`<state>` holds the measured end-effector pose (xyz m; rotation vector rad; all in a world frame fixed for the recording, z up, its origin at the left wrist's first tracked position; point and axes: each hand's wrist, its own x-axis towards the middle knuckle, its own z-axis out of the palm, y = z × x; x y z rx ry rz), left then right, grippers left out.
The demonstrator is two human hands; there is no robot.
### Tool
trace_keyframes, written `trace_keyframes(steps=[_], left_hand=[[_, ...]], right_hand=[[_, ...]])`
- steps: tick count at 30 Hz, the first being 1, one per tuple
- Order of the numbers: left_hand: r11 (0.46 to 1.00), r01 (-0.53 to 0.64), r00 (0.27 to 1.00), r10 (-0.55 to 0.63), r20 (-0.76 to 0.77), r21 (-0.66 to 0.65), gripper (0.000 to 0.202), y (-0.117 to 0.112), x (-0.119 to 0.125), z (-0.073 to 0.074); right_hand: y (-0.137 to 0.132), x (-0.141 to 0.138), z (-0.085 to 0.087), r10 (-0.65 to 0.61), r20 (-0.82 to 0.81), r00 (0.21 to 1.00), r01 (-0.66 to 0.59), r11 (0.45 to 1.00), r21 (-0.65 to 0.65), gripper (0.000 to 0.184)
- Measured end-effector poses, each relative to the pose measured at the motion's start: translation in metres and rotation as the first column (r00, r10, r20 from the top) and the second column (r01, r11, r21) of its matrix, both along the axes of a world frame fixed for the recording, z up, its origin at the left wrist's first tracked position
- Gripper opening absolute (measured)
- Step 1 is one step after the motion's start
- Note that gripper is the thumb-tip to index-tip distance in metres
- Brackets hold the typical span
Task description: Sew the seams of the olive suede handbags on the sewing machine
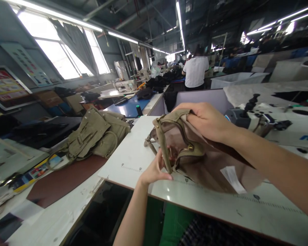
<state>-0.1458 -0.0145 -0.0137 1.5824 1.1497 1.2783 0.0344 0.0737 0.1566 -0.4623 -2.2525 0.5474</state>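
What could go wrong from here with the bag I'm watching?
The zipper curves around the opening of the bag, so its teeth might snag the bunched fabric or a finger of the left hand there.

If the right hand loosens its grip on the upper edge, the raised opening could sag.

The sewing machine stands beyond the right forearm; swinging the bag that way might knock it.
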Motion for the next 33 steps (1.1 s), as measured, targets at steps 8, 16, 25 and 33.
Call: trace_keyframes(steps=[8,16,25,33], left_hand=[[0.963,0.224,0.972,-0.21,0.1,-0.152,0.062,-0.013,0.022,0.045],[0.651,-0.607,0.783,0.586,0.208,0.455,0.049,-0.052,0.041,0.038],[0.515,-0.438,0.31,0.856,-0.413,0.737,0.039,-0.026,0.033,0.011],[0.563,-0.079,0.343,0.79,-0.507,0.823,0.007,-0.004,-0.002,0.017]], right_hand=[[0.001,0.001,0.0,-0.037,-0.182,0.983,0.028,0.998,-0.052,0.03],[0.016,0.029,0.0,-0.294,-0.552,0.78,0.22,0.955,-0.197,0.023],[0.019,0.024,-0.021,-0.318,-0.605,0.73,0.134,0.935,-0.33,0.022],[0.011,0.032,-0.015,-0.317,-0.527,0.789,0.178,0.938,-0.298,0.025]])
